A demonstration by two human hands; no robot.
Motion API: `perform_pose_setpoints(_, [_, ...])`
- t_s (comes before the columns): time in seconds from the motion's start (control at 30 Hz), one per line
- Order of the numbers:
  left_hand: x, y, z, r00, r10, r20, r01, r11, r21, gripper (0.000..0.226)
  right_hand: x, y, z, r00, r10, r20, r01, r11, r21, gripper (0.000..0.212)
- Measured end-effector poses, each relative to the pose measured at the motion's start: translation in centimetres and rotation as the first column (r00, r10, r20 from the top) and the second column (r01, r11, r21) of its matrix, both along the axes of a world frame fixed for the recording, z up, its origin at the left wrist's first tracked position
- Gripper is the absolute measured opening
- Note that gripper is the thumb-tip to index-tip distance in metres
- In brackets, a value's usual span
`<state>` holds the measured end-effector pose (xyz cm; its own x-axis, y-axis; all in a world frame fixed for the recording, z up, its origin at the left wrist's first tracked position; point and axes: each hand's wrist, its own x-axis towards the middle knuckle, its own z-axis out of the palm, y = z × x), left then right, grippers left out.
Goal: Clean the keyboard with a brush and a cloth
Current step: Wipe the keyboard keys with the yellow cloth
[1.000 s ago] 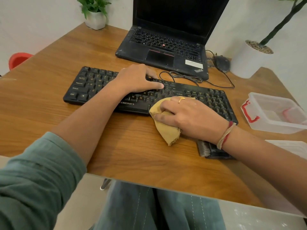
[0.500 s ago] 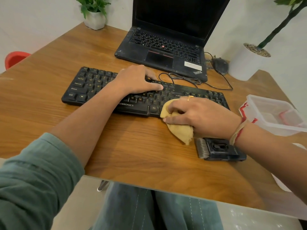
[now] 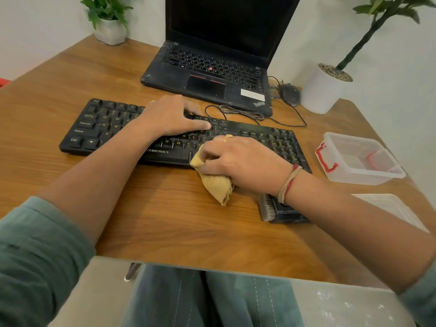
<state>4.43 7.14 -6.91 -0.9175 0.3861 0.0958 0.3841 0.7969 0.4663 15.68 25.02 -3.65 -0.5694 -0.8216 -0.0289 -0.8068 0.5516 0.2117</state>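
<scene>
2 plants (image 3: 109,31) (image 3: 323,90), 1 kbd (image 3: 101,123), 1 laptop (image 3: 207,64), cloth (image 3: 217,185) + brush (image 3: 278,211) (1 ea.)

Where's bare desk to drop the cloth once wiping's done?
Widest bare wood: the near strip between the black keyboard and the wooden desk edge, left of the yellow cloth, though the left forearm crosses it. Also the far-left corner between keyboard, black laptop and small white plant pot. Right side is crowded: black brush, clear plastic box, white lid.
</scene>
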Motion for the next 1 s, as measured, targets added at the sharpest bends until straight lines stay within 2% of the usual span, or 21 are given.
perform_pose_setpoints(0.1, [0.0,0.1,0.1,1.000,-0.009,-0.002,0.009,1.000,0.012,0.052,0.2,2.2,0.6,0.989,-0.086,0.123,0.090,0.996,-0.024,0.032])
perform_pose_setpoints(0.17, [0.0,0.0,0.1,1.000,-0.011,0.002,0.011,1.000,0.010,0.051,0.9,4.6,1.1,0.963,-0.181,0.199,0.181,0.983,0.017,0.039])
perform_pose_setpoints(0.27, [0.1,0.0,0.2,1.000,-0.014,0.008,0.014,1.000,0.006,0.052,1.7,7.5,1.8,0.934,-0.291,0.206,0.269,0.954,0.129,0.046])
perform_pose_setpoints(0.37, [0.1,0.1,0.3,1.000,-0.016,0.004,0.016,1.000,-0.002,0.051,1.8,8.5,2.5,0.907,-0.362,0.216,0.333,0.929,0.162,0.045])
perform_pose_setpoints(0.6, [-0.1,0.1,0.1,1.000,-0.024,0.002,0.024,1.000,0.002,0.053,0.6,3.9,1.0,0.956,-0.215,0.201,0.218,0.976,0.008,0.038])
perform_pose_setpoints(0.77, [0.2,0.1,0.4,0.999,-0.025,0.029,0.025,1.000,0.012,0.082,-0.3,-0.1,0.7,0.985,-0.097,0.145,0.106,0.993,-0.051,0.029])
perform_pose_setpoints(0.9, [0.0,0.0,0.1,1.000,-0.031,-0.002,0.031,0.999,0.016,0.055,0.0,2.6,0.8,0.969,-0.149,0.195,0.161,0.986,-0.045,0.036])
perform_pose_setpoints(1.0, [-0.1,0.0,-0.1,0.999,-0.037,-0.006,0.037,0.999,0.027,0.049,0.7,6.8,0.9,0.944,-0.246,0.221,0.256,0.967,-0.013,0.038])
